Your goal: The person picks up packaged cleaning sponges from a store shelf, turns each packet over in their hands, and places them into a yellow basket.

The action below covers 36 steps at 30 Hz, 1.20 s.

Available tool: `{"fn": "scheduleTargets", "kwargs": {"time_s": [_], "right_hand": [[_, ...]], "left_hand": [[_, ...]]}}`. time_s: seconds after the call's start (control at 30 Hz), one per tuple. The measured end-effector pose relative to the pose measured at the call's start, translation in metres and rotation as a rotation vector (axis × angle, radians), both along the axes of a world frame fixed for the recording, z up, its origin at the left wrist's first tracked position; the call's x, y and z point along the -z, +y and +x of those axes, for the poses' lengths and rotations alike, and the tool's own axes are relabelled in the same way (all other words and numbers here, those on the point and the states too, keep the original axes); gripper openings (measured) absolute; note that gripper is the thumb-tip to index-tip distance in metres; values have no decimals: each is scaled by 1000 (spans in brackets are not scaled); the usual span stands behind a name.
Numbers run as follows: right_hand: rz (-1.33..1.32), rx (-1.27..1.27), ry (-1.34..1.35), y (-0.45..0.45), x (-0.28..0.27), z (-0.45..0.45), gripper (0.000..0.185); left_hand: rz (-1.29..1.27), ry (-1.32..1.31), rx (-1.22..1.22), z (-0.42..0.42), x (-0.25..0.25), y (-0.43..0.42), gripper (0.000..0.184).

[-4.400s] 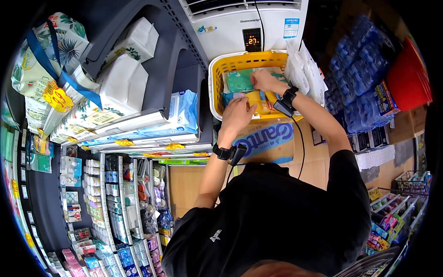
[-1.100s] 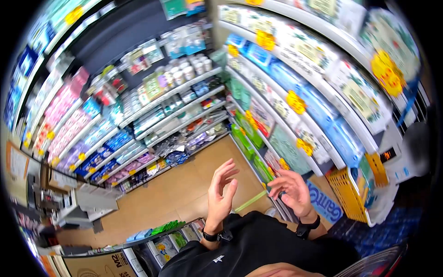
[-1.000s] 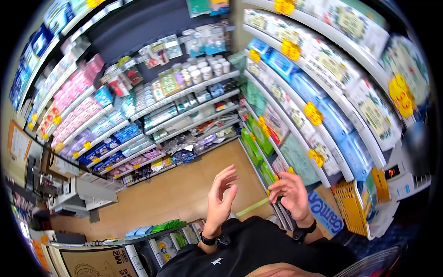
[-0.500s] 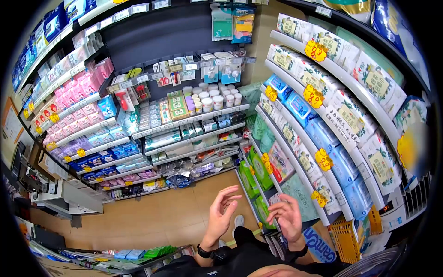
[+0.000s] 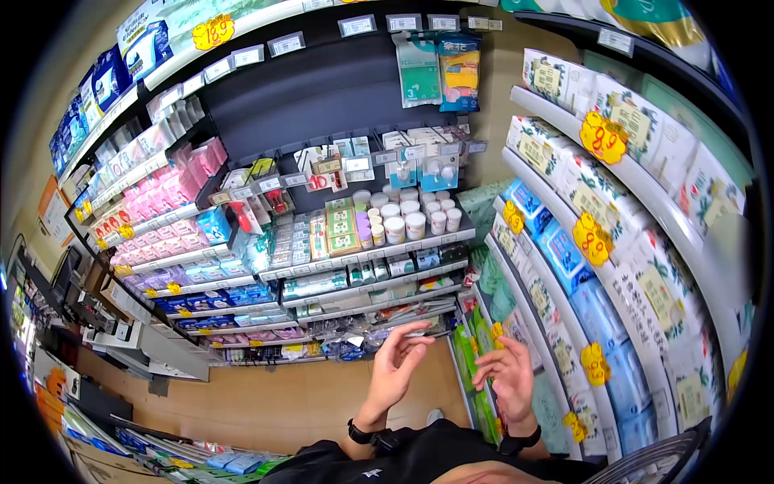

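Observation:
Both hands hang in the air before my body, palms partly turned toward each other with a gap between them. My left hand (image 5: 397, 369) has its fingers loosely bent and the thumb apart, with nothing in it. A black wristband (image 5: 364, 434) sits on that wrist. My right hand (image 5: 508, 381) is empty too, its fingers spread and slightly curled. Behind it, on the low right shelf, are green packs (image 5: 482, 411); I cannot see it touching them. Nearest beyond the left hand are plastic-wrapped goods (image 5: 347, 347) on the bottom back shelf.
Back shelves carry white jars (image 5: 393, 229), boxes and hanging packs (image 5: 459, 73). Pink packs (image 5: 165, 179) fill the left shelves. To the right, curved-looking shelves hold tissue packs (image 5: 661, 294) and blue wipes packs (image 5: 564, 252) behind yellow price tags (image 5: 603, 137). A counter (image 5: 165, 351) stands at left.
My view has tilted up, so the shelves sit lower and further right in the picture. The yellow basket at lower right has left view. Both hands keep nearly the same pose.

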State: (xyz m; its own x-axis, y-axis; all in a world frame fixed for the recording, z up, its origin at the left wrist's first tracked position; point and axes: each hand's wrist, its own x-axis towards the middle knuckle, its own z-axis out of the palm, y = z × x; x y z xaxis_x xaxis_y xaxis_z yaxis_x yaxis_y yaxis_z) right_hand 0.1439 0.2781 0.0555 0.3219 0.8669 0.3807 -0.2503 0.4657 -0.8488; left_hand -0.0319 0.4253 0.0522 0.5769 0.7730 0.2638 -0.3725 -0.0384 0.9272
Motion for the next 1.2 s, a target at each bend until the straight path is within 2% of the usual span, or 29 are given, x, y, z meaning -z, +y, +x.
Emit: {"fn": "scheduleTargets", "kwargs": {"time_s": [0.1, 0.27, 0.3, 0.33, 0.5, 0.57, 0.63, 0.73, 0.83, 0.9, 0.93, 0.97, 1.07, 1.2], "right_hand": [[1, -11, -9, 21, 2, 27, 71], [-24, -42, 41, 70, 5, 58, 70], [-20, -51, 44, 82, 4, 65, 70], [-2, -65, 54, 93, 4, 71, 71], [109, -39, 18, 146, -11, 90, 72], [136, -24, -9, 163, -22, 97, 71], [146, -19, -12, 174, -29, 99, 70], [149, 6, -56, 191, -29, 106, 70], [159, 51, -68, 204, -22, 112, 69], [151, 52, -41, 212, -16, 115, 67], [135, 76, -47, 214, -15, 114, 66], [161, 88, -57, 217, -14, 116, 66], [94, 127, -29, 220, -12, 122, 64], [71, 154, -5, 224, -14, 127, 62]], "left_hand": [[42, 9, 7, 32, -9, 31, 36], [110, -13, 11, 80, -48, 99, 34], [49, 7, -1, 88, -60, 112, 34], [119, -6, -24, 98, -68, 131, 34], [356, -18, -120, 151, -115, 244, 34], [374, 167, -176, 176, -137, 293, 29], [387, 38, -211, 209, -147, 346, 31], [389, 84, -233, 251, -162, 425, 32], [551, 177, -315, 282, -168, 481, 38], [643, 390, -521, 299, -181, 498, 41], [673, 438, -540, 309, -181, 516, 50], [697, 417, -538, 320, -181, 532, 50], [664, 438, -669, 337, -184, 550, 66], [654, 416, -680, 346, -189, 576, 68]]}}
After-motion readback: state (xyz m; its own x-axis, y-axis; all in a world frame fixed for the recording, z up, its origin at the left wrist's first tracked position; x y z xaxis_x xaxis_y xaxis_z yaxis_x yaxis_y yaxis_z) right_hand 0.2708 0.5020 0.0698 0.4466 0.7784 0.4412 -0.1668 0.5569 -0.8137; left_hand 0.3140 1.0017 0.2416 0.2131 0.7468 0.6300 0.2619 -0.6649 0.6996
